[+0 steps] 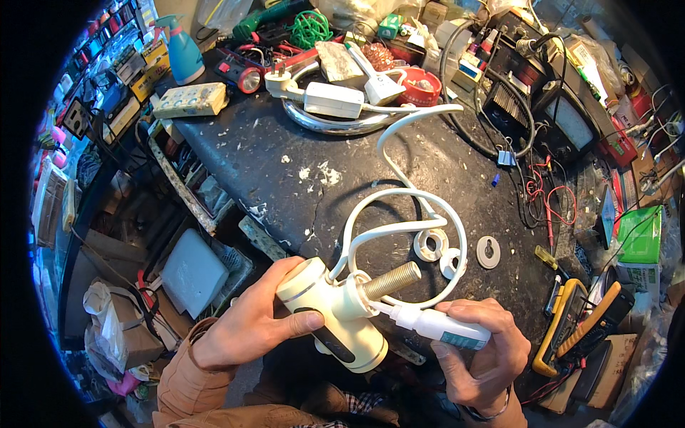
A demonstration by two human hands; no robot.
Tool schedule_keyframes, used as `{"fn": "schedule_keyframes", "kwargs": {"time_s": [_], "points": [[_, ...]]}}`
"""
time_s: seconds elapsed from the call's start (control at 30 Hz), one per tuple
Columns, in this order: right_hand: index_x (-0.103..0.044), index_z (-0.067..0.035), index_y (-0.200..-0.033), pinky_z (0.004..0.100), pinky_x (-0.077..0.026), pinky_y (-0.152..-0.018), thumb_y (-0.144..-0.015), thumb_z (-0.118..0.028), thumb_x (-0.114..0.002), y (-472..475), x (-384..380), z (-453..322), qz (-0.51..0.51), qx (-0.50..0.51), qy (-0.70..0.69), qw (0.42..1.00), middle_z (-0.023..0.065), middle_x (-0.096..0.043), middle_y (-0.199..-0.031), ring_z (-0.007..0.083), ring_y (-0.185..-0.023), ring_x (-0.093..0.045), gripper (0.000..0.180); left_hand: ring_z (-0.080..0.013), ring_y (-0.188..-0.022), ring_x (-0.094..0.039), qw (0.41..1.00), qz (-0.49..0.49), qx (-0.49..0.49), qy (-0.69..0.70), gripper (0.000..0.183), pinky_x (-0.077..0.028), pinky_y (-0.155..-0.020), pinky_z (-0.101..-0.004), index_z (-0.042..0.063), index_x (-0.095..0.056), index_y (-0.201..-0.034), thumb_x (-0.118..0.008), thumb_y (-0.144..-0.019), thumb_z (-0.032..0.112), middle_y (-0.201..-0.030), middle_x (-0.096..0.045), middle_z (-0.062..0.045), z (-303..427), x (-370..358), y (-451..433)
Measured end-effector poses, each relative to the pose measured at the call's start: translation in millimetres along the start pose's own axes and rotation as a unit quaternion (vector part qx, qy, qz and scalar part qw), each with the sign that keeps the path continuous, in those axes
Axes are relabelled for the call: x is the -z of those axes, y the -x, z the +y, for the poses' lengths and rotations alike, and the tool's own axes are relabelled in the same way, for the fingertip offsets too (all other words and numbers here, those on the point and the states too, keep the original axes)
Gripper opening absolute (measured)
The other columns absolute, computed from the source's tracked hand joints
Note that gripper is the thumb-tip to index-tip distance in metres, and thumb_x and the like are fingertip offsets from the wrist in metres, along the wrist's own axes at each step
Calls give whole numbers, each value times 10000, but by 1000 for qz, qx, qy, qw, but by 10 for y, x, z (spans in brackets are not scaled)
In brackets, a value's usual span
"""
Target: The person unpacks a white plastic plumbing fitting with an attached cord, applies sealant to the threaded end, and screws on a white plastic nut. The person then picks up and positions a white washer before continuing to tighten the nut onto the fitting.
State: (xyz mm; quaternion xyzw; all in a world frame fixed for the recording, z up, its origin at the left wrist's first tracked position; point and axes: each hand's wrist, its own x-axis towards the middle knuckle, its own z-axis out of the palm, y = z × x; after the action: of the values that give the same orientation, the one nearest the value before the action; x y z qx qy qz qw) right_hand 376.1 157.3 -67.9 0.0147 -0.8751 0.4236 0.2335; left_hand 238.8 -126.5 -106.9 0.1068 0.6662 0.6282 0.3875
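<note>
My left hand point(257, 321) grips the cream plastic body of an electric faucet heater point(334, 315) around its upper left end. A threaded metal shank point(393, 280) sticks out of its side collar towards the upper right. In my right hand point(487, 342) is a small white squeeze bottle point(447, 326) with a teal label, its narrow nozzle at the collar beside the shank's base. A white power cord point(406, 192) loops from the heater over the bench to a boxy plug unit point(333, 100). Two white plastic rings point(431, 245) and a flat white washer point(488, 252) lie beyond the shank.
The dark, stained workbench point(251, 150) holds a coiled chrome hose point(326, 127), a red round dish point(420, 88) and a power strip point(190, 100) at the back. Yellow multimeters point(559, 326) and red test leads point(548, 198) are at the right. An open drawer point(182, 182) is at the left.
</note>
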Motion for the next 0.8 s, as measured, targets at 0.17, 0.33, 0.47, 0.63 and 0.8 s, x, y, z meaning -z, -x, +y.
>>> {"fn": "schedule_keyframes", "kwargs": {"time_s": [0.17, 0.33, 0.47, 0.63, 0.8], "points": [[-719, 47, -1196, 399, -572, -924, -820, 3, -907, -36, -13, -9, -9, 9, 14, 1000, 238, -824, -1103, 306, -1000, -805, 423, -209, -1387, -610, 1000, -4, -6, -5, 848, -489, -1203, -397, -22, -456, -1637, -895, -1026, 367, -1467, -670, -137, -9, 10, -12], [-715, 50, -1187, 404, -574, -914, -827, -5, -915, -33, -52, 8, 4, 0, 0, 1000, 239, -817, -1111, 305, -995, -803, 416, -210, -1388, -617, 1000, -1, -10, -22, 815, -487, -1206, -402, -8, -474, -1626, -894, -1028, 353, -1467, -680, -138, -18, 13, -7], [-710, 55, -1181, 405, -580, -921, -836, -4, -916, -18, -53, 28, 2, 1, -9, 1000, 240, -815, -1109, 305, -1003, -800, 406, -212, -1391, -621, 1000, 2, -12, -6, 808, -490, -1204, -403, -1, -479, -1625, -897, -1026, 343, -1464, -685, -140, -27, 4, -8], [-694, 64, -1198, 412, -596, -945, -840, 7, -913, 7, -78, 48, 9, -24, -42, 999, 248, -806, -1118, 310, -1023, -795, 424, -219, -1391, -631, 998, 8, -28, -51, 818, -495, -1206, -405, 6, -473, -1635, -902, -1021, 335, -1474, -687, -147, -2, 6, -1], [-686, 67, -1207, 411, -600, -942, -840, 13, -910, 20, -64, 61, 8, -27, -39, 999, 248, -800, -1126, 311, -1029, -793, 434, -235, -1414, -634, 997, 5, -31, -77, 824, -498, -1208, -412, 7, -465, -1644, -897, -1025, 338, -1501, -684, -167, 8, 13, -4]]}}
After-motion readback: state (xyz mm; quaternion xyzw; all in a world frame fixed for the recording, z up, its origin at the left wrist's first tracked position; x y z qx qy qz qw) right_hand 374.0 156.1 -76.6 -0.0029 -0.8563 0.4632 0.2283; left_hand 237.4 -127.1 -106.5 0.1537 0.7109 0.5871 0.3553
